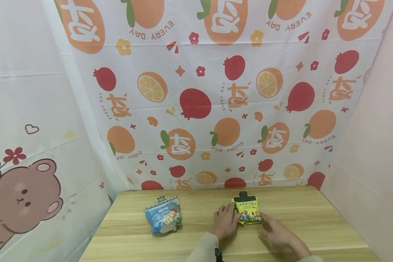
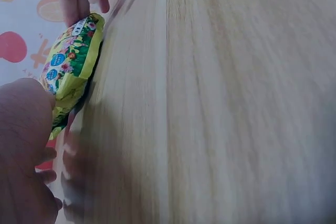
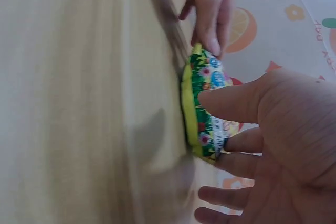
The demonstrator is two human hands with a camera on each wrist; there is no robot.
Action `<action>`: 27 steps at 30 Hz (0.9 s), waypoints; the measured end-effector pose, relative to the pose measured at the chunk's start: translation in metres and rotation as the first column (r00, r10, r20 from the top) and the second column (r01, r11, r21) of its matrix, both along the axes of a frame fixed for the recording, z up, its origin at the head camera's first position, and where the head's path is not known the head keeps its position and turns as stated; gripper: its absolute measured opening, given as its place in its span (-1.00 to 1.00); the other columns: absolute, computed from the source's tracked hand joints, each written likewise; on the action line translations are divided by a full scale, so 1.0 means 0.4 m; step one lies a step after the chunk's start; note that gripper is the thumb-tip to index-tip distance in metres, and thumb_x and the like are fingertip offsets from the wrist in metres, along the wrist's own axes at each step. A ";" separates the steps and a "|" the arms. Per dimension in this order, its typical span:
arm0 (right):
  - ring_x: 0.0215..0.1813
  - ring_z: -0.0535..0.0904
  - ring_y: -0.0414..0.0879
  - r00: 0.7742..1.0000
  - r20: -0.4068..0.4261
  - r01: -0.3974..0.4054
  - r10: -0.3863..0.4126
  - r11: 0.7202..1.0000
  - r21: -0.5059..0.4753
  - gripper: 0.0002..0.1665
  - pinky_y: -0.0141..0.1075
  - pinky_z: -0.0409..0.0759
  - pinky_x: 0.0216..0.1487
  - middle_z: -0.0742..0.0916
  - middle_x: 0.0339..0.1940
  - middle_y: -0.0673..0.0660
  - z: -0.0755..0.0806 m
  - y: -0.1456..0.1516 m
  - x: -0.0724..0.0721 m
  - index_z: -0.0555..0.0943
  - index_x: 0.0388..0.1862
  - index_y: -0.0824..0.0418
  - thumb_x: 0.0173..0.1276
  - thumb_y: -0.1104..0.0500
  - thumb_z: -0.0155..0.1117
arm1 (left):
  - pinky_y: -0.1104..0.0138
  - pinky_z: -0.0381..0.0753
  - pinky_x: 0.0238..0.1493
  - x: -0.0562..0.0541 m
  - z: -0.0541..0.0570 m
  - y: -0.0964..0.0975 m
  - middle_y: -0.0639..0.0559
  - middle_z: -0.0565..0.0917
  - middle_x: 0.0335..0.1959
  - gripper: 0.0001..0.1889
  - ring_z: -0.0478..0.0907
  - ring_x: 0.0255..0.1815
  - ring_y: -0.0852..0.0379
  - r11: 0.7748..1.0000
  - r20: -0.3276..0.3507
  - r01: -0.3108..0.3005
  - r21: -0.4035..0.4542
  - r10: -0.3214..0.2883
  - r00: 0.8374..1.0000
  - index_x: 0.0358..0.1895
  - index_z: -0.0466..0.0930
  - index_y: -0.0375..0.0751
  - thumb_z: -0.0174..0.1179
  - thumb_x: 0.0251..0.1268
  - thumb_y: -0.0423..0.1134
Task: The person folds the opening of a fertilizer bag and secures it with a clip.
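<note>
A small yellow packet (image 1: 247, 211) with a flower print lies on the wooden table, a black clip (image 1: 243, 197) across its far end. My left hand (image 1: 225, 220) is at the packet's left edge, thumb close along its side. On the opposite edge is my right hand (image 1: 276, 231), its fingers stretched toward the packet. In the right wrist view, the thumb (image 3: 231, 103) of that hand overlaps the packet's printed face, with the other fingers spread apart. The left wrist view shows the packet (image 2: 73, 59) between both hands.
A blue packet (image 1: 165, 217) with a patterned dark strip along its top lies to the left on the table (image 1: 131, 240). Behind the table hangs a fruit-print cloth (image 1: 196, 138). Pale cloths cover the left and right sides.
</note>
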State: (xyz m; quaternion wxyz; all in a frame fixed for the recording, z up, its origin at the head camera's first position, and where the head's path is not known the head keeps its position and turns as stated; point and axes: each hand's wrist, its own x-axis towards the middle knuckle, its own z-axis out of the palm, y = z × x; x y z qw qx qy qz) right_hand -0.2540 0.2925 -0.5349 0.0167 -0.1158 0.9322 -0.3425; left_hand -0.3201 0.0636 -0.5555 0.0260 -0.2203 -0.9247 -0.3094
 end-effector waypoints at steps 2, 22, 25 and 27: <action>0.47 0.30 0.52 1.000 0.010 0.016 -0.016 1.000 -0.005 -0.09 0.36 0.23 0.44 0.36 0.48 0.57 0.011 0.002 -0.008 0.19 0.53 0.49 0.37 0.11 0.35 | -0.29 0.24 0.38 -0.001 0.004 -0.005 -0.29 0.42 0.47 -0.41 0.27 0.50 -0.34 1.000 -0.013 -0.001 0.004 0.001 1.000 0.51 0.26 -0.28 -0.06 0.60 0.00; 0.48 0.37 0.41 0.951 -0.282 0.145 -0.126 0.988 0.046 -0.28 0.28 0.36 0.44 0.46 0.48 0.44 0.208 -0.123 -0.069 0.29 0.52 0.39 0.54 0.04 0.19 | -0.26 0.46 0.16 0.024 0.171 -0.143 -0.31 0.61 0.21 -0.56 0.48 0.28 -0.35 0.971 -0.393 -0.228 0.072 0.238 0.888 0.27 0.46 -0.29 0.17 0.47 -0.10; 0.48 0.36 0.42 0.921 -0.366 0.160 -0.133 0.986 0.044 -0.31 0.35 0.32 0.42 0.48 0.47 0.43 0.226 -0.160 -0.062 0.34 0.49 0.38 0.54 0.03 0.19 | -0.23 0.45 0.19 0.036 0.198 -0.155 -0.27 0.60 0.22 -0.55 0.45 0.32 -0.32 0.958 -0.419 -0.271 0.089 0.283 0.863 0.27 0.45 -0.24 0.20 0.44 -0.11; 0.47 0.36 0.45 0.892 -0.431 0.172 -0.138 0.984 0.041 -0.33 0.39 0.29 0.41 0.49 0.44 0.47 0.229 -0.185 -0.059 0.37 0.45 0.42 0.53 0.05 0.20 | -0.21 0.44 0.19 0.045 0.208 -0.159 -0.26 0.61 0.19 -0.55 0.44 0.32 -0.31 0.951 -0.447 -0.293 0.096 0.304 0.842 0.26 0.45 -0.22 0.21 0.43 -0.10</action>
